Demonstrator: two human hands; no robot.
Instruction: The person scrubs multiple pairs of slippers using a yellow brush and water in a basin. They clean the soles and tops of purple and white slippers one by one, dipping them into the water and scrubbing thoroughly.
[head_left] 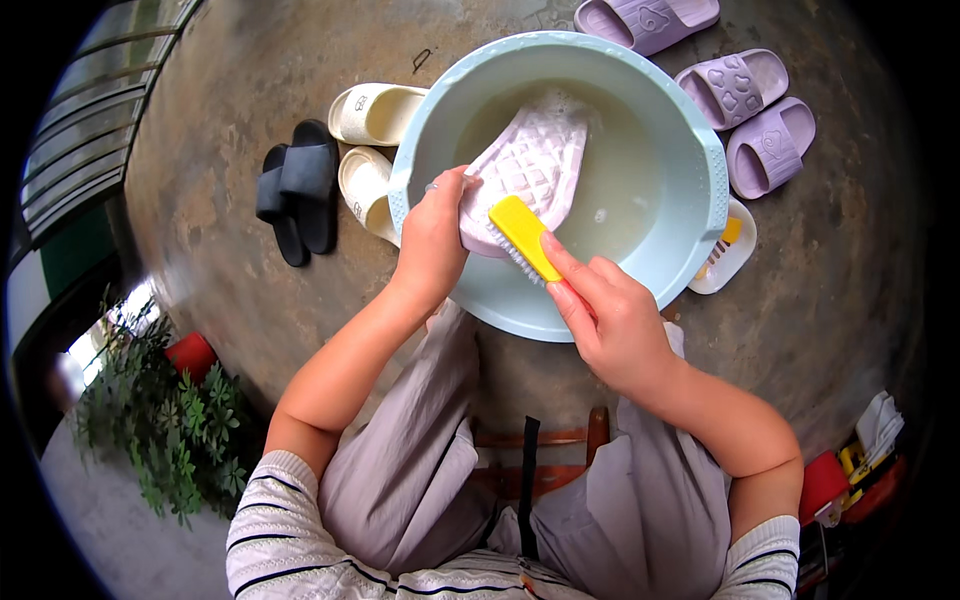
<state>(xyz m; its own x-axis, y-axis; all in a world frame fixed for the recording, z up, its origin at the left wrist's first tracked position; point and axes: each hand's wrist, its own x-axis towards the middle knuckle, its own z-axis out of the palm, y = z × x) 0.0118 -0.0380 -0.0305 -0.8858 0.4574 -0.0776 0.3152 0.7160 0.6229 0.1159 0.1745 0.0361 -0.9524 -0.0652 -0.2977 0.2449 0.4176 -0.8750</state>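
My left hand (pixel 435 235) grips the near end of a pale lilac slipper (pixel 530 165), its patterned sole turned up. The slipper slants over a light blue basin (pixel 690 215) of cloudy water (pixel 625 175), its far end by some suds at the water. In my right hand (pixel 615 320) is a yellow scrubbing brush (pixel 525 240) with white bristles. Its bristle side lies against the near part of the sole or its edge; exactly where they touch I cannot tell. The fingers of my left hand are partly hidden behind the slipper.
Cream slippers (pixel 375 115) and black slides (pixel 310 185) lie left of the basin. Several purple slippers (pixel 770 150) are at the right, above a white slipper (pixel 725 250). A leafy plant (pixel 190 430) stands lower left, a red container (pixel 822 485) lower right.
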